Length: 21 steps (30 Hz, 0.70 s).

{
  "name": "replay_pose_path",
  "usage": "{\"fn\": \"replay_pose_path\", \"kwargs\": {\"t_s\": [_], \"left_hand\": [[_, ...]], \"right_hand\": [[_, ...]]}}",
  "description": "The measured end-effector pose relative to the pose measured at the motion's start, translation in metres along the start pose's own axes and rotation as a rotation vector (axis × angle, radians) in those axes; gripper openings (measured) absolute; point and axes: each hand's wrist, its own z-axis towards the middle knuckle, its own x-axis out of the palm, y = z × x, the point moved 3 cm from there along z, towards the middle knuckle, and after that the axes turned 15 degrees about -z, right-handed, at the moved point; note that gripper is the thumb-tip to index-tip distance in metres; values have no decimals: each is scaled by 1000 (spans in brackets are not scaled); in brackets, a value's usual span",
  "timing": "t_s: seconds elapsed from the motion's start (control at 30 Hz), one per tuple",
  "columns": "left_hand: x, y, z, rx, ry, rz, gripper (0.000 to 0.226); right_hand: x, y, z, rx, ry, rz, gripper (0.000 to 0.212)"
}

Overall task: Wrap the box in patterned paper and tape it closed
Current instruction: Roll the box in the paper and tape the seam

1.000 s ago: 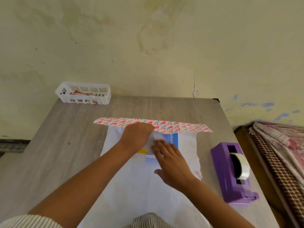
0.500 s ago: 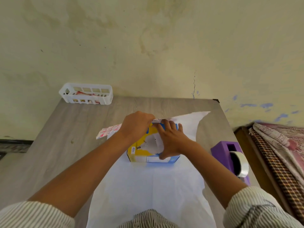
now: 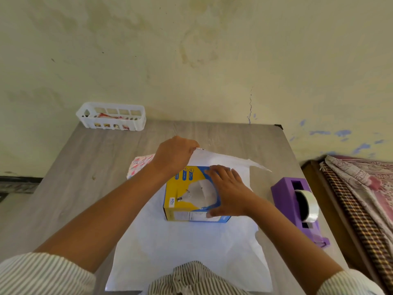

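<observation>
A yellow and blue bulb box (image 3: 187,194) lies on the wrapping paper (image 3: 187,252), which is spread white side up across the table. The paper's red-patterned side shows at a turned-up corner (image 3: 140,165) on the left. My left hand (image 3: 174,155) pinches the paper's far edge and holds it lifted just behind the box. My right hand (image 3: 228,190) grips the box's right end, fingers over the top and thumb on the near side.
A purple tape dispenser (image 3: 299,207) with a clear roll stands to the right of the paper. A white slotted basket (image 3: 111,116) sits at the table's far left corner against the wall. Patterned bedding (image 3: 361,188) lies beyond the table's right edge.
The paper's far flap, first folded over the box with its pattern showing, has been pulled back off. The box top is now uncovered, and my right hand has shifted to its right end.
</observation>
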Motion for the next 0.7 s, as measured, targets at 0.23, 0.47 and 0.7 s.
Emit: {"fn": "replay_pose_path", "kwargs": {"t_s": [0.23,0.47,0.7], "left_hand": [[19,-5,-50,52,-3,-23,23],[44,-9,-100,240,37,56,27],[66,-7,-127,276,29,39,42]], "right_hand": [[-34,2,-34,176,-549,-181,86],[8,10,-42,60,-73,-299,80],[27,16,-54,80,-324,-267,76]]}}
